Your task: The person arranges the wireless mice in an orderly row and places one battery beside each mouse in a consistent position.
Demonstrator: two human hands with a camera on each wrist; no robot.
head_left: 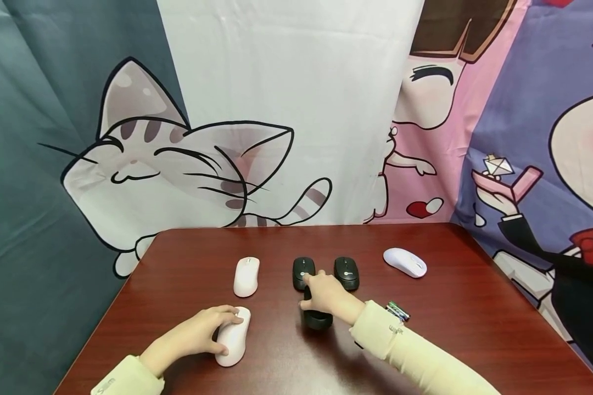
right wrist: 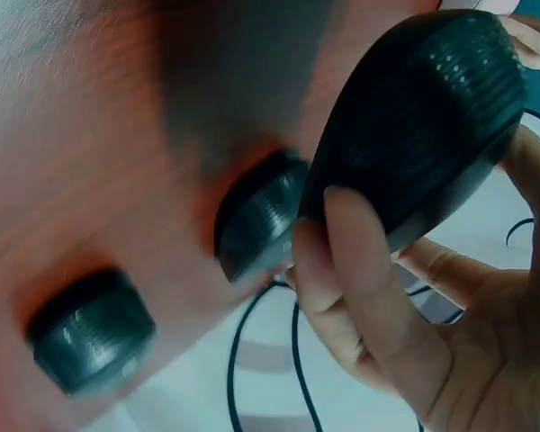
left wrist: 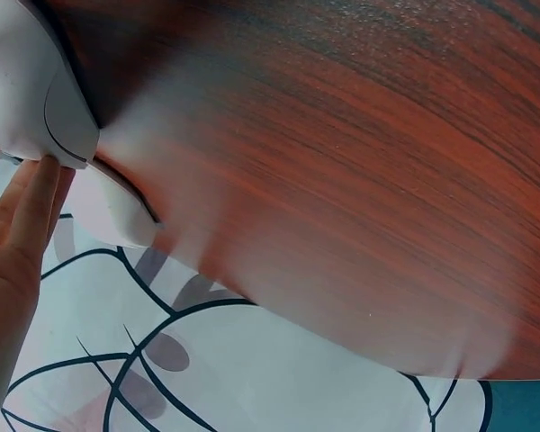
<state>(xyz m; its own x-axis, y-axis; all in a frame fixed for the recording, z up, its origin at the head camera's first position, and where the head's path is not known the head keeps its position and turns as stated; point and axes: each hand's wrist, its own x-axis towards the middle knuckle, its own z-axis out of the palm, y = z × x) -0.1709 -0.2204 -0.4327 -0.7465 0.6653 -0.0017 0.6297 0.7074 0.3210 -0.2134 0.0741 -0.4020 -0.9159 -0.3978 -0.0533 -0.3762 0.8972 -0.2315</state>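
Note:
My left hand grips a white computer mouse by its sides at the front left of the table; in the left wrist view that mouse fills the upper left corner. My right hand holds a black computer mouse near the middle, partly covering it. The right wrist view shows this black mouse between thumb and fingers, seemingly raised off the table. Just beyond it two more black mice stand side by side, a left one and a right one.
A second white mouse lies beyond my left hand. Another white mouse lies slanted at the back right. Batteries lie next to my right sleeve. The reddish-brown table ends at a printed cloth backdrop.

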